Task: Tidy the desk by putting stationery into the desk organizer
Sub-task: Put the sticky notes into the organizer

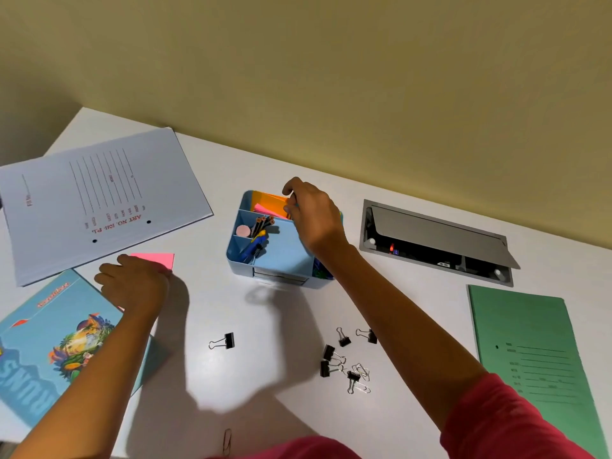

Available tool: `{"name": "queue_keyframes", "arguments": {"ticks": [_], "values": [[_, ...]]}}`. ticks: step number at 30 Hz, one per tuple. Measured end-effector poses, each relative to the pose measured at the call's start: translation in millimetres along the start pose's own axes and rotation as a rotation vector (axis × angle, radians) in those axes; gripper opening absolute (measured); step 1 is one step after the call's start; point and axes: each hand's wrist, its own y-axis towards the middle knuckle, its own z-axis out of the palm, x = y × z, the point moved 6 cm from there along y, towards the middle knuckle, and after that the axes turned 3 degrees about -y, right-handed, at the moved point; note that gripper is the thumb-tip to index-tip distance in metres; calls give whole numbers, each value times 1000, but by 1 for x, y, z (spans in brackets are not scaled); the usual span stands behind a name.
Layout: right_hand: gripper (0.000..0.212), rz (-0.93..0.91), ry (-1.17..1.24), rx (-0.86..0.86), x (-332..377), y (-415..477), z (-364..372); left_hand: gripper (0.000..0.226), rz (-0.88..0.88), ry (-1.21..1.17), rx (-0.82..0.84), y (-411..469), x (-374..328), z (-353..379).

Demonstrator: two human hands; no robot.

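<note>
A light blue desk organizer (281, 256) stands mid-desk, holding pencils, a blue pen, a round pink eraser and sticky notes. My right hand (311, 213) is over its back compartment, fingers pinching the orange sticky notes (273, 202) that sit there beside pink ones. My left hand (132, 284) lies on the desk to the left, fingers curled over the edge of a pink sticky-note pad (157, 260). Several black binder clips (332, 356) and wire paper clips (362, 372) lie loose in front of the organizer, and one binder clip (225, 341) sits apart to the left.
A white file folder (99, 200) lies at the back left, a blue illustrated book (49, 342) at the front left, a green folder (536, 359) at the right. An open grey cable hatch (437, 240) is set in the desk. One paper clip (227, 440) lies at the front edge.
</note>
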Motion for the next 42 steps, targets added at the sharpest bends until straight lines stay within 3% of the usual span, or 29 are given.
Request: {"name": "queue_keyframes", "arguments": {"ticks": [5,11,18,26,29,32,38,42], "values": [[18,96,93,-56,-11,-13,-10,65,-22,-45,16,6,2,-3],[9,58,206,-138,-11,-28,-16,35,196,-28,-90,-10,-7,-11],[12,-50,350,-184,11,-40,-26,18,360,-368,-98,-43,-39,-39],[31,-135,417,-135,45,-35,-33,17,733,-650,-74,-101,-106,-93],[24,-177,404,-162,51,-31,-38,15,887,-659,-61,-125,-129,-110],[7,-195,423,-225,46,-29,-48,13,948,-691,-19,-136,-147,-116],[6,-125,427,-437,11,-33,-65,14,980,-809,87,-128,-173,-104],[7,-43,432,-590,-15,-34,-75,32,1030,-629,39,-104,-188,-79]]}}
